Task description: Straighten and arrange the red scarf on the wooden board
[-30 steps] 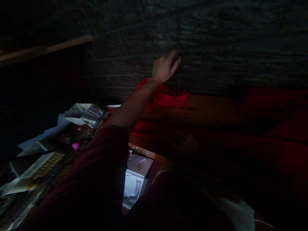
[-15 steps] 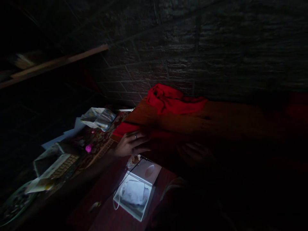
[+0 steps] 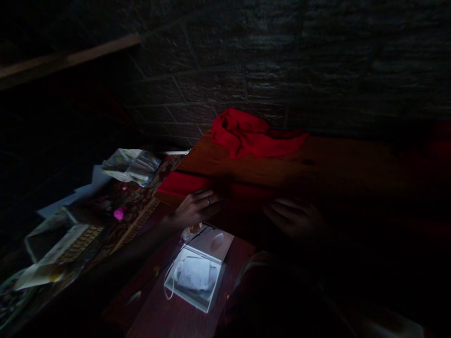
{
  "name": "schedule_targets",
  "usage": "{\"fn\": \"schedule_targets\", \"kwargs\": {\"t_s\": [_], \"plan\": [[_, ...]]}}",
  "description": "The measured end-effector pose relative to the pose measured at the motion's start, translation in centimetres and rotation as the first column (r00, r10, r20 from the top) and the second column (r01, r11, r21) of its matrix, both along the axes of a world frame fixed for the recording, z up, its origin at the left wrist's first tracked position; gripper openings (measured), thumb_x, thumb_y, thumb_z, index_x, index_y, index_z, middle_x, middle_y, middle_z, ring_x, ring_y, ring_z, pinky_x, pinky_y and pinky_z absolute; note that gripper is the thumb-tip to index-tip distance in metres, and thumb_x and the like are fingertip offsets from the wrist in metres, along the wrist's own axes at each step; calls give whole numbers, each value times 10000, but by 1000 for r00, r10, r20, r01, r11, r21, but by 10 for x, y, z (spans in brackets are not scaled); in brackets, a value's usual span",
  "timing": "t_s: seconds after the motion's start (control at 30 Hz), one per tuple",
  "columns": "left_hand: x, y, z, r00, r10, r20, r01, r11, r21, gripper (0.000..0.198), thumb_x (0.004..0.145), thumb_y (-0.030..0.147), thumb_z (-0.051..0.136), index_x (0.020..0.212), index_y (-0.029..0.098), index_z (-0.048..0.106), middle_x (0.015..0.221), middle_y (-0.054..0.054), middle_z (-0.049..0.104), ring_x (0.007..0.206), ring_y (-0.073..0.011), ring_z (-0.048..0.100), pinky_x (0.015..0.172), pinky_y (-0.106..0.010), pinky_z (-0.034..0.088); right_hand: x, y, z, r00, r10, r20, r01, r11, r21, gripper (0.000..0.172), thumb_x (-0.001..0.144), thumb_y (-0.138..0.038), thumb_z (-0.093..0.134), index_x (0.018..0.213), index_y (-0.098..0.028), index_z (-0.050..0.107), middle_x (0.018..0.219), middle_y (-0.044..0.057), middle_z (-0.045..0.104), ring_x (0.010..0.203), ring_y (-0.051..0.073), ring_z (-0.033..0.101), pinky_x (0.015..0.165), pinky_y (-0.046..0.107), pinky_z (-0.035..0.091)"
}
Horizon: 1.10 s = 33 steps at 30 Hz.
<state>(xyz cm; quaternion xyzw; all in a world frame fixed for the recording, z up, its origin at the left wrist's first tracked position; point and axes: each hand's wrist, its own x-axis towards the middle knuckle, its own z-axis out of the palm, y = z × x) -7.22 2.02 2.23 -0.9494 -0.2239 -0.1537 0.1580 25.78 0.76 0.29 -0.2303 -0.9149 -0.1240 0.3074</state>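
A long flat piece of red cloth (image 3: 183,183) lies along the near side of a wooden board (image 3: 218,164). My left hand (image 3: 195,209), with a ring on one finger, rests at the cloth's near edge, its fingers stretched to the right. Dim in shadow, my right hand (image 3: 291,216) is at the same cloth farther right, fingers extended towards the left. Between the hands the cloth fades into darkness, so the contact of the fingertips is hard to see. A crumpled red cloth (image 3: 250,136) lies at the board's back edge.
Below the board, an open white box (image 3: 197,277) with a pale packet inside lies on a dark red surface (image 3: 155,314). To the left are a basket-like container (image 3: 63,237), a crumpled bag (image 3: 132,165) and a pink item (image 3: 119,214) on a patterned rug. A block wall (image 3: 211,80) stands behind.
The view has shifted slightly. The fingers of my left hand have drawn closer together and moved a little right along the cloth. My right hand shows more clearly, still at the cloth.
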Motion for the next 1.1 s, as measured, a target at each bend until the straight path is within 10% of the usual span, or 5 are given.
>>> {"fn": "schedule_targets", "kwargs": {"t_s": [0.3, 0.63, 0.87, 1.1], "plan": [[-4, -4, -3, 999, 32, -6, -32, 999, 3, 370, 967, 123, 527, 1311, 238, 596, 1035, -58, 737, 872, -163, 662, 716, -261, 535, 6, -10, -5, 999, 12, 47, -11, 1000, -18, 344, 924, -60, 411, 1069, -138, 713, 1021, 101, 715, 933, 219, 597, 850, 353, 506], [-11, 6, -8, 986, 156, -60, -159, 986, -48, 533, 953, 90, 477, 1470, 217, 490, 1367, -100, 628, 1221, -236, 628, 968, -355, 574, 88, -39, -6, 974, -171, 147, 173, 985, 4, 423, 887, -122, 423, 1273, -101, 595, 1107, 159, 653, 1047, 283, 575, 864, 428, 539], [-8, 7, -6, 983, 180, -45, -185, 975, -120, 624, 939, 68, 455, 1525, 275, 399, 1442, -68, 564, 1301, -242, 572, 1044, -394, 541, 117, -52, 17, 853, -400, 335, 434, 900, -30, 738, 815, -234, 517, 1507, -39, 349, 1153, 242, 600, 931, 337, 569, 754, 480, 539], [13, 19, -6, 969, 232, -86, -245, 941, -232, 718, 912, 92, 436, 1586, 232, 233, 1574, -72, 391, 1408, -261, 454, 1152, -443, 441, 182, -55, 18, 665, -604, 438, 657, 753, 39, 847, 827, -238, 570, 1568, -29, 218, 1504, 345, 357, 1226, 459, 494, 855, 553, 484]]}}
